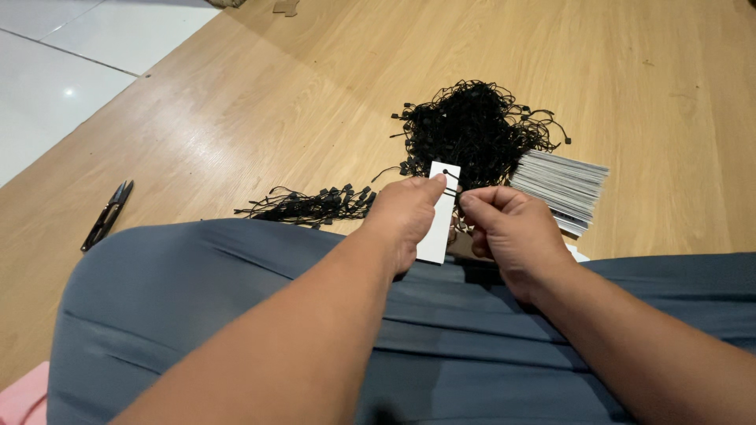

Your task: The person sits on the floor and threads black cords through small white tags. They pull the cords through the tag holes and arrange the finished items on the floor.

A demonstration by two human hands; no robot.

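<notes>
near the centre of the frame, just above the lap, both hands meet on a white card tag [438, 224]. left hand [405, 214] holds the tag upright w/ thumb and fingers pinching its upper part, thumb tip right by the small hole near the tag's top edge. right hand [512, 228] sits just to the right, fingers curled in, thumb and forefinger pinching a thin black string loop [450, 189] that runs from the fingertips across to the hole. can't tell if the string is already thru the hole or only at it, too small.

behind the hands, centre-upper part of the frame, a big tangled pile of black string fasteners [472, 126] lies on the wooden floor [276, 94]. a smaller bunch of the same strings [311, 206] lies stretched out to the left of the left hand, just past the knee edge. right of centre, a fanned stack of white tags [563, 189] rests on the floor, touching the pile's lower right side and near the right hand.

far left, mid-height, a pair of small black thread snips [108, 214] lies on the wood, well apart from the hands. upper left corner shows white tile floor [55, 71] next to the wood. lower half of the frame is filled by grey fabric over the lap [197, 315], both forearms crossing above it. pink item [22, 397] at bottom left corner, mostly cut off.
</notes>
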